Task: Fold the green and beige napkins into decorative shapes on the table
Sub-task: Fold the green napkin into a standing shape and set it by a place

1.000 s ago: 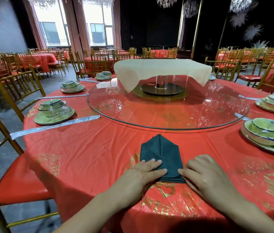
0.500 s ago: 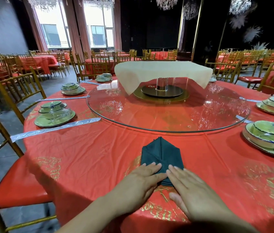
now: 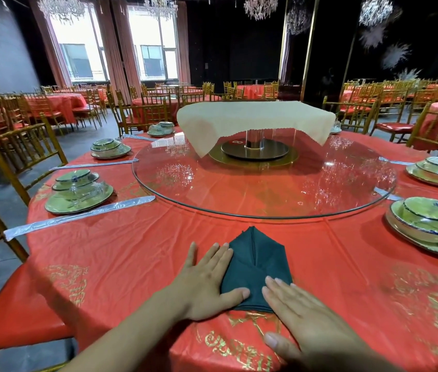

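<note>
Two flat, open hands, left [image 3: 207, 280] and right [image 3: 306, 315], are pressing a folded, pointed dark green cloth napkin [image 3: 258, 264] onto a red, gold-patterned tablecloth [image 3: 132, 251].

I log: green napkin [image 3: 258, 264] – dark, folded flat into a pointed shape, near desk [image 3: 132, 251] edge | beige napkin [image 3: 252, 116] – unfolded, draped over centre stand [image 3: 255, 136], corners hanging

A folded green napkin [image 3: 257, 267] lies on the red-clothed counter [image 3: 137, 253]. The left hand [image 3: 207, 281] lies flat along its left edge, thumb on the cloth. The right hand [image 3: 304, 315] presses its near right corner with straight fingers [image 3: 275, 287].
</note>
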A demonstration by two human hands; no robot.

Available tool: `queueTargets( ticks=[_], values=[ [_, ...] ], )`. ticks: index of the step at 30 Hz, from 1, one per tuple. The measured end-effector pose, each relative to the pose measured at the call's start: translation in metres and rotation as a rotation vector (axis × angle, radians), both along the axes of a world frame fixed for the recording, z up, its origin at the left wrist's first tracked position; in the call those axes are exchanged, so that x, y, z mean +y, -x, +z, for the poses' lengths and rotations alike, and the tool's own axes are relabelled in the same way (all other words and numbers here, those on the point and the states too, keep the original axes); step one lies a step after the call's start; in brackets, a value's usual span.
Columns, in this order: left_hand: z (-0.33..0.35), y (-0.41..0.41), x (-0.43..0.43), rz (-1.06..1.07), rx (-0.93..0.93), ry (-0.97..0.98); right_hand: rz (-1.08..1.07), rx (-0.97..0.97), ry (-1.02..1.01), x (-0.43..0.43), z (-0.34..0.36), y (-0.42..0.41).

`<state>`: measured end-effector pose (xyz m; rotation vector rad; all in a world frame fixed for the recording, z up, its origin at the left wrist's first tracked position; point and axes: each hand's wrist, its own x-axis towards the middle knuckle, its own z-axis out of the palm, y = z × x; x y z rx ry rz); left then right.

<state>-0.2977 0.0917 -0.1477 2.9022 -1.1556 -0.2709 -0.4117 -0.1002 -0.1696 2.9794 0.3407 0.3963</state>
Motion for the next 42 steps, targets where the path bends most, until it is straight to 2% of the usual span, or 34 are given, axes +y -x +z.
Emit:
queueTargets(
  ticks=[2, 4, 6, 7, 10, 13, 17, 24, 26, 28, 30, 32, 33, 36, 39, 42],
  values=[
    [0.006, -0.005, 0.001, -0.013, 0.068, 0.009, 0.003, 0.016, -0.010, 0.001, 0.002, 0.000],
    [0.016, -0.021, 0.006, -0.039, 0.176, 0.218, 0.003, 0.022, -0.015, 0.002, 0.003, 0.001],
    [0.024, -0.042, 0.010, -0.096, 0.148, 0.473, 0.003, 0.013, -0.015, 0.003, 0.003, 0.001],
    [0.027, -0.050, 0.010, -0.126, 0.110, 0.518, 0.002, 0.015, -0.015, 0.004, 0.003, 0.001],
    [0.027, -0.062, -0.004, -0.151, 0.135, 0.444, -0.002, -0.002, -0.033, 0.004, 0.002, 0.001],
    [0.027, -0.069, -0.020, -0.082, 0.186, 0.356, 0.020, -0.081, -0.047, 0.003, -0.003, 0.000],
    [0.023, -0.074, -0.023, -0.045, 0.036, 0.229, 0.042, -0.125, -0.056, -0.001, -0.008, -0.002],
    [0.014, -0.065, -0.019, -0.092, -0.190, 0.112, 0.001, 0.108, -0.133, 0.007, 0.012, 0.002],
    [0.019, -0.058, -0.021, -0.117, -0.319, 0.170, -0.024, 0.107, -0.120, 0.009, 0.016, 0.004],
    [0.025, -0.040, -0.026, -0.242, -0.376, 0.428, -0.007, 0.064, -0.103, 0.008, 0.011, 0.003],
    [0.032, -0.013, -0.026, -0.367, -0.128, 0.600, -0.014, 0.127, -0.147, 0.007, 0.008, 0.002],
    [0.032, 0.005, -0.021, -0.399, 0.045, 0.489, 0.001, 0.125, -0.216, 0.005, 0.015, 0.003],
    [0.028, 0.009, -0.017, -0.385, 0.048, 0.445, 0.026, 0.158, -0.247, 0.004, 0.023, 0.004],
    [0.017, 0.007, -0.009, -0.344, -0.018, 0.522, 0.102, 0.120, -0.440, -0.006, 0.033, 0.003],
    [0.016, 0.007, -0.004, -0.248, 0.076, 0.628, 0.089, 0.159, -0.792, -0.017, 0.031, -0.005],
    [0.013, 0.004, 0.000, -0.190, 0.124, 0.677, 0.065, 0.162, -0.890, -0.024, 0.038, -0.020]
  ],
)
